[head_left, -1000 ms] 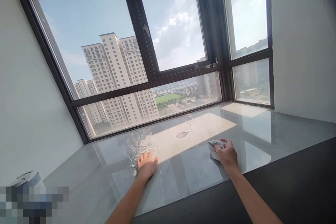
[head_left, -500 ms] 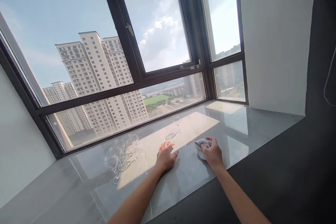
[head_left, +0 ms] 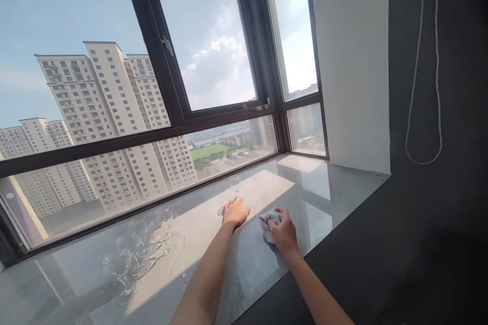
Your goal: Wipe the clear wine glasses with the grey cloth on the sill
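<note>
My left hand [head_left: 235, 212] reaches over the sill, its fingers stretched out and apart. Just beyond it a lone clear stemmed glass [head_left: 235, 182] stands upright, the foot partly hidden by my fingers; I cannot tell whether they touch it. In my right hand [head_left: 284, 231] is a bunched light grey cloth [head_left: 267, 222], gripped between thumb and fingers, low over the sill. Off to the left, several more stemmed glasses [head_left: 117, 264] stand upright in a close cluster.
The glossy grey stone sill [head_left: 263, 277] carries bright sun patches and reflections. Dark window frames [head_left: 152, 135] rise behind it. A white wall [head_left: 354, 71] bounds the right side, with a looped cord [head_left: 438, 86] hanging beyond against the dark wall.
My left hand has moved forward, close to the lone glass. My right hand still grips the cloth. The view has turned right, bringing the hanging cord into sight.
</note>
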A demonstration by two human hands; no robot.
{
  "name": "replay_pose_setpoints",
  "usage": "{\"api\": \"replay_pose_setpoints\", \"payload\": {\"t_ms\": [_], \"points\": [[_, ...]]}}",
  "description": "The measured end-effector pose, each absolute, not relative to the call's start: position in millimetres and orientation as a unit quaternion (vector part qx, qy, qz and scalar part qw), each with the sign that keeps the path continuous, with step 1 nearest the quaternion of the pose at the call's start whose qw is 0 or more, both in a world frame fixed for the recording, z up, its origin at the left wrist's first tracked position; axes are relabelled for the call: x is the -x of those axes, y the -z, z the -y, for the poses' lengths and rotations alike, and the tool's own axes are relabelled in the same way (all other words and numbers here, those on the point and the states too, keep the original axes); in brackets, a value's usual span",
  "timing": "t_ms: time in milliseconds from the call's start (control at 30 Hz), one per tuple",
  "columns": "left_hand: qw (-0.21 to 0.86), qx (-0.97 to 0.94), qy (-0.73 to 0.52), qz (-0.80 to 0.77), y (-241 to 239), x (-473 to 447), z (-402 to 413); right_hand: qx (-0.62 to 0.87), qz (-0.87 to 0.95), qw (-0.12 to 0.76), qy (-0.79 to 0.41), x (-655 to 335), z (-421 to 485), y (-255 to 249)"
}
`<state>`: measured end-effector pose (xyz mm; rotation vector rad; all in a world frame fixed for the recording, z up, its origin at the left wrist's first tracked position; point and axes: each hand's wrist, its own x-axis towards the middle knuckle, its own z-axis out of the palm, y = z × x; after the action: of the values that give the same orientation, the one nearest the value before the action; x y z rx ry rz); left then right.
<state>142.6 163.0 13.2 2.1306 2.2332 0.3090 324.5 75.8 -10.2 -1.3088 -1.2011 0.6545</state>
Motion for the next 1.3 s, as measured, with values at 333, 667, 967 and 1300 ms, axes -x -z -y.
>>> {"api": "replay_pose_setpoints", "payload": {"t_ms": [333,667,967,1300], "points": [[0.011,-0.695,-0.096,-0.713,-19.5,-140.8,-132.7,0.565,0.5,0.596,-0.275,-325.0,-76.7,8.6],[-0.031,-0.713,-0.111,-0.692,-25.0,-87.9,7.0,0.58,0.504,0.566,-0.3,-329.7,-72.5,6.9],[-0.083,-0.639,-0.111,-0.757,-15.8,-30.3,112.1,0.603,0.509,0.534,-0.303,-331.1,-70.4,5.9],[-0.084,-0.537,-0.133,-0.829,-9.9,-11.9,110.9,0.612,0.518,0.524,-0.287,-330.8,-76.0,10.4]]}}
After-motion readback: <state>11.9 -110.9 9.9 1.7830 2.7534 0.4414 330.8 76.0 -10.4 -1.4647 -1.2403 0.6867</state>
